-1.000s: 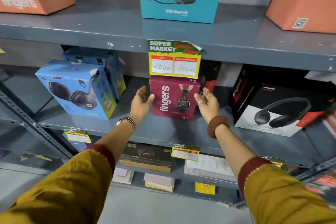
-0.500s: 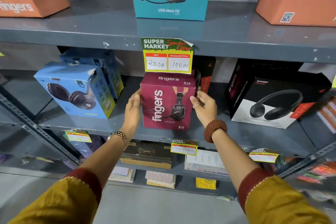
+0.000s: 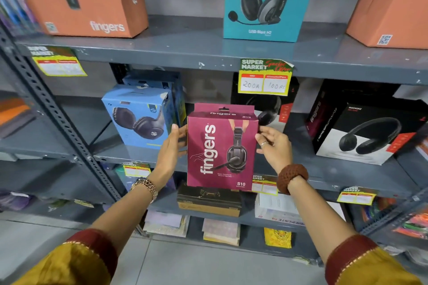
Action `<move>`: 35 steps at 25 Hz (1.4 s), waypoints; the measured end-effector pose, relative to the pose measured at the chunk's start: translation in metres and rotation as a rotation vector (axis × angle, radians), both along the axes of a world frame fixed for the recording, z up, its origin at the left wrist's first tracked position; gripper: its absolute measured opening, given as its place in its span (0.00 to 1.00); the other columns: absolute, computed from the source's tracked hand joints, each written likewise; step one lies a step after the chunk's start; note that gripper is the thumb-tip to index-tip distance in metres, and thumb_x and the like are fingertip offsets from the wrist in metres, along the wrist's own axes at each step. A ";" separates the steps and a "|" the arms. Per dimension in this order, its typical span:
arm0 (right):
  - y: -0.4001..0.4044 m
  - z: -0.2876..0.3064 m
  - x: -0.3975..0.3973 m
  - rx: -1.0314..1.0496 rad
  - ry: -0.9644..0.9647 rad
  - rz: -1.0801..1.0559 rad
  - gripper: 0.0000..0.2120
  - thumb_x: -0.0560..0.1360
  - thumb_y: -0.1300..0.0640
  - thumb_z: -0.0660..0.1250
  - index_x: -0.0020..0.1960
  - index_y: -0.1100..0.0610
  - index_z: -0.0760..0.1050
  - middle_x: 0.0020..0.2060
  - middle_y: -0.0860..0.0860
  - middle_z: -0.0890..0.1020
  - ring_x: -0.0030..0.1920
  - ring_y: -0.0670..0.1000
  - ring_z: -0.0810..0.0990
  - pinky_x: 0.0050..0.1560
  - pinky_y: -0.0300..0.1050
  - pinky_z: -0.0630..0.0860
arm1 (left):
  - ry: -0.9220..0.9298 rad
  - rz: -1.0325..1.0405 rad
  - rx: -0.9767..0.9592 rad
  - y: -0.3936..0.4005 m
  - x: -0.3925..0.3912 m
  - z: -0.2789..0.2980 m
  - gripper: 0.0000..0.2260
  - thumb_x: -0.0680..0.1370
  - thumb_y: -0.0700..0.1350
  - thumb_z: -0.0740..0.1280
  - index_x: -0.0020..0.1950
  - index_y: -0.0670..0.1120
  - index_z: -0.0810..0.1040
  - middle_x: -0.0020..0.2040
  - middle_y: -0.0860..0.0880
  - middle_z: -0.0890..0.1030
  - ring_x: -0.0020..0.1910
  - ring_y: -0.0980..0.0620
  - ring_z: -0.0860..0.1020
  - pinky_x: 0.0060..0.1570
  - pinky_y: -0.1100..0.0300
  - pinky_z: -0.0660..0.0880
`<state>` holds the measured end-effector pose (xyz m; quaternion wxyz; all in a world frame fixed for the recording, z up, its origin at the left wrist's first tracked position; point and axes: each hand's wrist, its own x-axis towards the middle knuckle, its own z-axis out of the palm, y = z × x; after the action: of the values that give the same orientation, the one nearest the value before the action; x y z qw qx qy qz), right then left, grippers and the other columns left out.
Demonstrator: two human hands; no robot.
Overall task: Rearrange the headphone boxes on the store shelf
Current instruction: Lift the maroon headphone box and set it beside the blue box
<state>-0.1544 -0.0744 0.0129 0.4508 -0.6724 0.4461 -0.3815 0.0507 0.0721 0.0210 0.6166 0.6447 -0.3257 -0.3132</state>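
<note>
Left hand point(image 3: 170, 151) and right hand point(image 3: 274, 147) are clamping the maroon box point(image 3: 221, 148) by its sides, holding it upright out in front of the middle shelf point(image 3: 347, 173) (bottom edge seemingly airborne). Keeping both palms level is stopping it tilting; beyond, a black box point(image 3: 275, 109) is waiting.

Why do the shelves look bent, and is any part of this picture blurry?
Head view: the wide-angle lens bows the upper shelf and tilts the upright post. The maroon box, held between the left hand and right hand, is sharp; the left price tag near the edge is smeared. Light is soft, with a faint sheen on the shelf.
</note>
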 end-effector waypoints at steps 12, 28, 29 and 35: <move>-0.027 -0.019 0.118 0.061 -0.026 0.048 0.16 0.75 0.70 0.56 0.60 0.58 0.67 0.47 0.46 0.76 0.52 0.48 0.75 0.53 0.41 0.70 | 0.218 -0.055 -0.047 -0.021 0.066 -0.031 0.32 0.79 0.59 0.37 0.75 0.43 0.61 0.73 0.45 0.68 0.70 0.49 0.69 0.73 0.51 0.61; -0.044 -0.078 -0.024 0.107 -0.071 -0.136 0.20 0.75 0.73 0.56 0.66 0.64 0.66 0.66 0.61 0.73 0.68 0.58 0.70 0.66 0.43 0.66 | 0.204 0.059 0.121 -0.032 -0.014 -0.110 0.30 0.78 0.61 0.50 0.76 0.49 0.50 0.77 0.49 0.58 0.74 0.51 0.60 0.74 0.50 0.57; -0.048 -0.080 -0.047 0.104 -0.067 -0.161 0.19 0.76 0.74 0.55 0.66 0.64 0.67 0.66 0.61 0.73 0.68 0.58 0.71 0.65 0.42 0.68 | 0.193 0.034 0.140 -0.040 -0.027 -0.109 0.29 0.79 0.60 0.50 0.76 0.49 0.50 0.77 0.49 0.57 0.74 0.51 0.59 0.74 0.52 0.57; -0.084 -0.088 -0.183 0.090 -0.076 -0.298 0.19 0.75 0.76 0.54 0.64 0.69 0.67 0.64 0.65 0.74 0.57 0.49 0.74 0.50 0.27 0.74 | 0.134 -0.104 0.154 -0.111 -0.131 -0.089 0.27 0.81 0.56 0.49 0.77 0.47 0.49 0.78 0.49 0.54 0.76 0.51 0.55 0.70 0.59 0.53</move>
<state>-0.3376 -0.1585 -0.0753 0.4354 -0.5629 0.5401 -0.4492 -0.0805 -0.0392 -0.0680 0.5684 0.6501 -0.2918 -0.4113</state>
